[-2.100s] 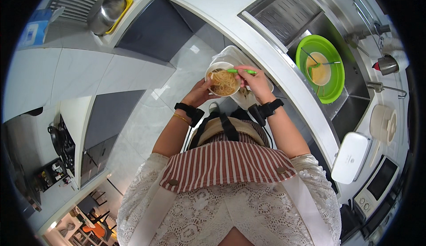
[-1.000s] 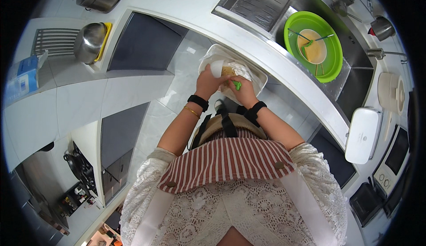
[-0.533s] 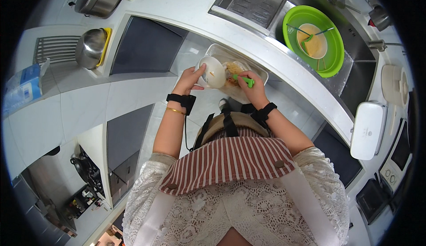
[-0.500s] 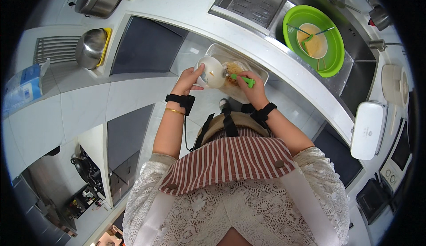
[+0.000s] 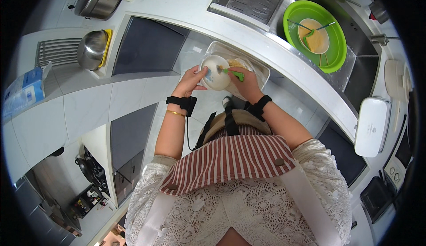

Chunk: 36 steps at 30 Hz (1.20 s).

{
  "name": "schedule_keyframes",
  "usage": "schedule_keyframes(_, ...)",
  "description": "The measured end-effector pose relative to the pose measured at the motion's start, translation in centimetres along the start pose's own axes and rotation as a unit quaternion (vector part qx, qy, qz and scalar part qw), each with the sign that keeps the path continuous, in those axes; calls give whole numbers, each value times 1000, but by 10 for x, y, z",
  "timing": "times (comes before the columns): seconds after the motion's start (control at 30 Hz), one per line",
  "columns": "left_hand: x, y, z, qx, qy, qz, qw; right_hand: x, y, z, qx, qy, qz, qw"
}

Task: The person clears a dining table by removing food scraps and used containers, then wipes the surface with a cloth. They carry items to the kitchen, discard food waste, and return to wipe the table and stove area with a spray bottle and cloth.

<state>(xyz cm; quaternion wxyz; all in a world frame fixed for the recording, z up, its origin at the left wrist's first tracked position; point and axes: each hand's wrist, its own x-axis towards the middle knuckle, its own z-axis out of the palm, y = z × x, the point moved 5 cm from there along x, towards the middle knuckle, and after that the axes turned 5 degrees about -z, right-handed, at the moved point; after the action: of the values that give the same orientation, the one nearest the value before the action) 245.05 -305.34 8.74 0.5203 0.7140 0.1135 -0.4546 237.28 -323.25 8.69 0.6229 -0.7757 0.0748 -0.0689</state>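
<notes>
My left hand (image 5: 190, 81) grips the rim of a white bowl (image 5: 215, 81), thumb over the edge. The bowl is tilted, its inside toward me, with a bluish patch inside. My right hand (image 5: 248, 86) is closed round a small utensil with a green handle (image 5: 237, 73). Its head reaches into the bowl near the right side; whether it is a fork or a spoon I cannot make out. Below both hands stands a white bin (image 5: 266, 73) with a clear plastic liner. Pale yellow, noodle-like food scraps (image 5: 239, 62) lie in it, partly hidden by the bowl and my hand.
In the steel sink (image 5: 361, 75) sits a green basin (image 5: 341, 53) holding a bowl (image 5: 319, 47) of yellowish liquid and utensils. A white counter (image 5: 306, 84) edge curves past the bin. At the left are a steel bowl (image 5: 91, 50) and a blue-and-white package (image 5: 24, 88).
The bowl has shifted slightly right and tipped so more of its inside shows. The utensil has moved left from above the scraps into the bowl.
</notes>
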Motion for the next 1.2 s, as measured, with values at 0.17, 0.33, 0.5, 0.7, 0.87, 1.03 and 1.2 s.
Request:
schedule_keyframes(0.17, 13, 2, -4, 201, 147, 108, 963, -4, 6, -18, -116, 58, -27, 991)
schedule_keyframes(0.33, 19, 6, 4, 264, 178, 206, 925, -9, 9, -9, -15, 35, 8, 999)
schedule_keyframes(0.5, 16, 6, 12, 236, 114, 187, 947, -9, 17, 2, 75, 43, 34, 996)
schedule_keyframes(0.7, -1, 13, 4, 308, 233, 185, 904, -18, 25, -21, -27, 52, 21, 998)
schedule_keyframes(0.87, -10, 12, -6, 86, 178, 97, 975, -24, 25, -28, 9, 31, 51, 998)
schedule_keyframes(1.03, -23, 15, -14, -80, 82, 68, 991, -37, -8, -36, -240, -96, -190, 947)
schedule_keyframes(1.2, -38, 36, -27, -169, 27, 110, 979, -51, -31, -55, -264, -78, -232, 933)
